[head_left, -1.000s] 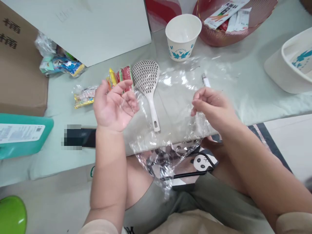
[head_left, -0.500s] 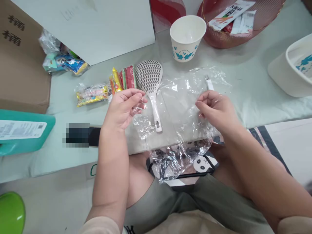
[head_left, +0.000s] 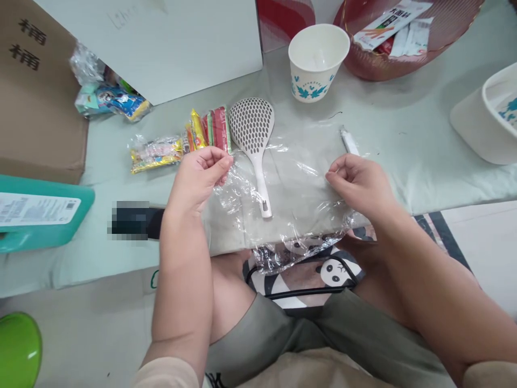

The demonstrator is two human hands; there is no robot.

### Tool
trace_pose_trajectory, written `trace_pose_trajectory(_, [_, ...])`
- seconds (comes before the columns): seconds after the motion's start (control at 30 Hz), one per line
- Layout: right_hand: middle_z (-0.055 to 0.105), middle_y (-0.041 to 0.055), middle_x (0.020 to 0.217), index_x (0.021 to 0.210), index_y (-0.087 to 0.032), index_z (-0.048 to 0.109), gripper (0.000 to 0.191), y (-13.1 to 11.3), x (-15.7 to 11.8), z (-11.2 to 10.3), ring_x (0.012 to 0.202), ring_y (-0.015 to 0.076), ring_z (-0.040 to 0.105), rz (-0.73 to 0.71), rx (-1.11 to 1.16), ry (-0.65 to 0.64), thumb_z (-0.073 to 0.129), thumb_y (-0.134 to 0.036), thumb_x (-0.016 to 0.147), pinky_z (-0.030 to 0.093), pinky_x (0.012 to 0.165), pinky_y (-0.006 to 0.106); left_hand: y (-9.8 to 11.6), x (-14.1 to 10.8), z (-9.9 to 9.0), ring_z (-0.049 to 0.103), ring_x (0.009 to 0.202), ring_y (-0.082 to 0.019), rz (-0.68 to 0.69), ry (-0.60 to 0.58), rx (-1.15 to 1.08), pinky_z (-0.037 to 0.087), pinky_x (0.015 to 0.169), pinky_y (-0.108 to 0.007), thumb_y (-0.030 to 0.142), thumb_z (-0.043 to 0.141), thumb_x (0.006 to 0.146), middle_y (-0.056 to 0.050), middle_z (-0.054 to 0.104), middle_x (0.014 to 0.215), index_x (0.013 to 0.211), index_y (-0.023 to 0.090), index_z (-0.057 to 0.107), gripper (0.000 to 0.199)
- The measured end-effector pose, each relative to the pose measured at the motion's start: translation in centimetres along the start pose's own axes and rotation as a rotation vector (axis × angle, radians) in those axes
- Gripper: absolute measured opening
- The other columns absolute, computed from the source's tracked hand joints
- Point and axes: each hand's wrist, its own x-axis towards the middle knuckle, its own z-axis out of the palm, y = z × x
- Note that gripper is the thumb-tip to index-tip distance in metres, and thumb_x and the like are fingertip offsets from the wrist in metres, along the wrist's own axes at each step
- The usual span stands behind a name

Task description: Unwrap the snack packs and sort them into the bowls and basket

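Here, the left hand [head_left: 204, 175] and right hand [head_left: 357, 182] each pinched clear plastic film [head_left: 291, 213] between narrowed fingers; it spread between them and hung over the near edge of the table [head_left: 420, 167].

Your brown carton [head_left: 48, 118] shows 桶 twice, one above the other. White packet [head_left: 390, 24] in your reddish bowl [head_left: 452, 40] starts 大面; handwriting on the white box [head_left: 169, 59] starts "L", rest unclear. Teal container [head_left: 48, 237]: label [head_left: 38, 209] too small to read.

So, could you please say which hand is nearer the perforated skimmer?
The left hand, just left of the perforated skimmer; the right hand is farther off, to its right.
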Motion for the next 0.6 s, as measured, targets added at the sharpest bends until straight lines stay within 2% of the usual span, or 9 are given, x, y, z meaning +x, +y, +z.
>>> trace_pose_trajectory(0.17, [0.055,-0.0043,0.054,0.075,-0.022,0.061,0.003,-0.4,-0.1,-0.3,0.049,0.0121,0.047,0.041,-0.076,-0.020,0.061,-0.019,0.076,0.037,0.055,0.031,-0.3,0.2,-0.7,0.052,0.048,-0.008,-0.011,0.110,0.091,0.040,0.047,-0.022,0.011,0.078,0.073,0.000,0.062,0.056,0.068,0.016,0.074,0.008])
trace_pose_trajectory(0.33, [0.055,-0.0037,0.056,0.075,-0.022,0.062,0.003,0.0,0.0,-0.3,0.049,0.0125,0.047,0.064,-0.109,-0.015,0.061,-0.019,0.076,0.037,0.056,0.032,-1.3,0.6,-1.2,0.051,0.048,-0.009,0.064,0.129,0.162,0.039,0.047,-0.022,0.014,0.076,0.076,0.002,0.061,0.053,0.064,0.018,0.071,0.014])
trace_pose_trajectory(0.47, [0.055,-0.0038,0.055,0.074,-0.022,0.061,0.004,0.0,-0.1,-0.2,0.051,0.0129,0.047,0.063,-0.104,-0.012,0.061,-0.018,0.076,0.037,0.058,0.033,-2.3,1.3,-1.4,0.048,0.047,-0.009,0.115,0.164,0.137,0.037,0.046,-0.022,0.023,0.075,0.080,0.003,0.056,0.052,0.064,0.019,0.067,0.018])
trace_pose_trajectory(0.6, [0.051,-0.0049,0.053,0.074,-0.022,0.060,0.006,0.0,-0.2,-0.1,0.048,0.0115,0.043,0.100,-0.032,-0.013,0.063,-0.016,0.075,0.033,0.054,0.031,-2.6,1.8,-0.8,0.043,0.047,-0.008,0.185,0.310,-0.012,0.035,0.045,-0.022,0.036,0.081,0.078,0.004,0.050,0.053,0.062,0.020,0.063,0.029])
